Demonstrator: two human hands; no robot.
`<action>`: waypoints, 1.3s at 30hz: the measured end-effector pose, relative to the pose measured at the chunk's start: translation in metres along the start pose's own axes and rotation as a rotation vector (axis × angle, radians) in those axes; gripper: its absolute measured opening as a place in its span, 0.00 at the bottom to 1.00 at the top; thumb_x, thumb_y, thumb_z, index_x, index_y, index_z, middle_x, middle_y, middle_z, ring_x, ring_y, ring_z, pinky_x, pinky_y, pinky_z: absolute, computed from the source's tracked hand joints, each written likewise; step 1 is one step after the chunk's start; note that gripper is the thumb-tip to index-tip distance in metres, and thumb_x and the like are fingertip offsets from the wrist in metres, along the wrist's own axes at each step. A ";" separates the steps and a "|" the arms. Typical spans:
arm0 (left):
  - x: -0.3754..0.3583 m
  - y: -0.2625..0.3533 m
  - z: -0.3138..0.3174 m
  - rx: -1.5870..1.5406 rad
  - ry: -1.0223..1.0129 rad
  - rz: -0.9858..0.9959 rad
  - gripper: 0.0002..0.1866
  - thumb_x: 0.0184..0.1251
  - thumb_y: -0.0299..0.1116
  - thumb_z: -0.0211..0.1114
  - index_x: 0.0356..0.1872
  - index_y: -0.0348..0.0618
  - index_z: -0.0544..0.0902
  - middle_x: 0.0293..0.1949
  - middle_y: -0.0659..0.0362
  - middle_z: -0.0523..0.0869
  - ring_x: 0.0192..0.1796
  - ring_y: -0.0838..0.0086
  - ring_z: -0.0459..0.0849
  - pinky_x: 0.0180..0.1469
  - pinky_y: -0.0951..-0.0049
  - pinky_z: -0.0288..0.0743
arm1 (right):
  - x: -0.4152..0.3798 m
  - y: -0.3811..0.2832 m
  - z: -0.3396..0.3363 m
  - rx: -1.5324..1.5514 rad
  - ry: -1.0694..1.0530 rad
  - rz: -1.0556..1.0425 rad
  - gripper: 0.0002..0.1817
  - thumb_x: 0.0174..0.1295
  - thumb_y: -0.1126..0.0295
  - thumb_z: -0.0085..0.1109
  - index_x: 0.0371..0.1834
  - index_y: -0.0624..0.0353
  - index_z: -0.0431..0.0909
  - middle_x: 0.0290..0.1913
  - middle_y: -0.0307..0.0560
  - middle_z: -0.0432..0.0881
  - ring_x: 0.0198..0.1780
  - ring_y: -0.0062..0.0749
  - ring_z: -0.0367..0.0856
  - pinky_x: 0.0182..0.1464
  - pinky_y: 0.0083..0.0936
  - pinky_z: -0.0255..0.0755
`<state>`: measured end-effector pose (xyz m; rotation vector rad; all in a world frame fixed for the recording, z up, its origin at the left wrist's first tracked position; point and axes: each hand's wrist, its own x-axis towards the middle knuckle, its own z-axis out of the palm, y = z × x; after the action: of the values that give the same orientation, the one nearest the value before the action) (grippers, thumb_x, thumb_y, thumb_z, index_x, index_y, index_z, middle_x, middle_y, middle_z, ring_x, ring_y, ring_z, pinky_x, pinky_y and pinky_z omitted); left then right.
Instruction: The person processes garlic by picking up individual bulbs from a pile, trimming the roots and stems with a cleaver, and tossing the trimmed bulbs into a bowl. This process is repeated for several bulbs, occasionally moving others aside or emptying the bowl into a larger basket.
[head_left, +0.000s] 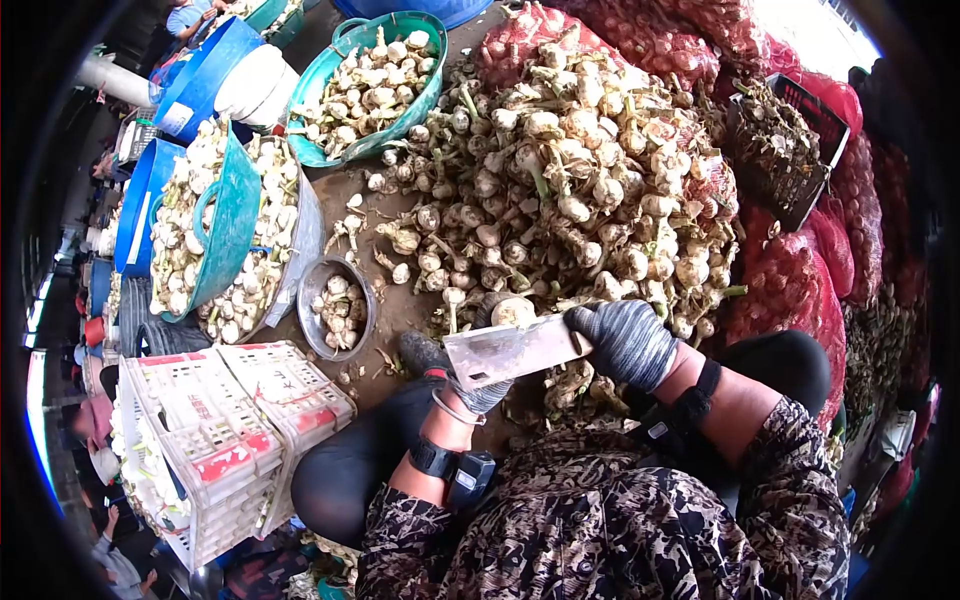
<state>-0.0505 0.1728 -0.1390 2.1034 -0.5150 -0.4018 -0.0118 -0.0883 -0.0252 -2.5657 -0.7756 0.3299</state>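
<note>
My right hand [630, 342], in a grey knitted glove, is closed round the handle end of a cleaver [518, 352]. Its broad, rectangular blade is smeared and points left, with a small slot near the far end. My left hand [482, 396], gloved too, is mostly hidden behind the blade. Just above the blade's upper edge a pale garlic bulb [513, 312] shows, with grey glove fingers beside it. The left hand appears to grip this bulb. Beyond both hands rises a large heap of garlic [560, 190] with stalks and roots.
A small metal bowl [366, 318] of garlic stands left of my hands. Farther left are green tubs [228, 225] of garlic and white plastic crates [215, 400]. Red mesh sacks [790, 290] and a black crate [800, 205] lie on the right. Other people are at the far left.
</note>
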 end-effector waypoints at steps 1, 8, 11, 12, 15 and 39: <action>-0.005 -0.011 0.017 -0.166 0.093 -0.005 0.27 0.77 0.43 0.53 0.73 0.47 0.66 0.67 0.55 0.77 0.67 0.67 0.76 0.67 0.63 0.71 | 0.000 0.004 0.005 -0.024 0.005 -0.009 0.14 0.52 0.67 0.64 0.44 0.50 0.78 0.28 0.49 0.82 0.33 0.51 0.84 0.34 0.45 0.76; 0.034 0.091 -0.066 -0.550 0.470 -0.130 0.26 0.63 0.29 0.73 0.61 0.44 0.73 0.45 0.64 0.82 0.44 0.77 0.82 0.47 0.74 0.80 | 0.005 0.077 0.024 0.036 -0.016 0.506 0.16 0.65 0.58 0.63 0.50 0.55 0.80 0.32 0.58 0.85 0.35 0.54 0.85 0.36 0.43 0.77; 0.091 0.040 -0.153 -1.333 0.643 -0.013 0.21 0.69 0.41 0.69 0.54 0.43 0.73 0.45 0.59 0.81 0.45 0.73 0.83 0.52 0.67 0.83 | 0.015 0.063 0.024 0.337 0.145 0.494 0.22 0.64 0.62 0.65 0.57 0.62 0.78 0.36 0.58 0.86 0.37 0.40 0.86 0.41 0.35 0.78; 0.112 0.053 -0.184 -1.414 0.651 0.181 0.23 0.67 0.46 0.70 0.54 0.43 0.73 0.47 0.56 0.80 0.52 0.68 0.81 0.62 0.60 0.79 | 0.017 0.069 0.037 0.453 0.221 0.427 0.21 0.64 0.65 0.66 0.56 0.64 0.78 0.37 0.57 0.87 0.38 0.35 0.86 0.42 0.33 0.78; 0.155 0.044 -0.227 -1.250 0.743 0.131 0.27 0.73 0.46 0.64 0.64 0.40 0.71 0.59 0.50 0.79 0.62 0.63 0.78 0.69 0.56 0.71 | 0.021 0.049 0.019 0.676 0.277 0.395 0.16 0.63 0.71 0.67 0.52 0.65 0.79 0.42 0.51 0.88 0.42 0.29 0.85 0.45 0.28 0.78; 0.123 -0.166 0.008 -1.381 0.025 -0.271 0.19 0.76 0.38 0.58 0.56 0.33 0.75 0.48 0.50 0.85 0.47 0.64 0.86 0.48 0.68 0.85 | 0.030 0.035 0.004 0.163 0.032 0.368 0.16 0.61 0.55 0.68 0.46 0.52 0.81 0.27 0.55 0.83 0.31 0.55 0.84 0.33 0.42 0.77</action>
<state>0.0859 0.1892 -0.2938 0.8164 0.1162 -0.6337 0.0273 -0.0961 -0.0477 -2.5407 -0.2476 0.4434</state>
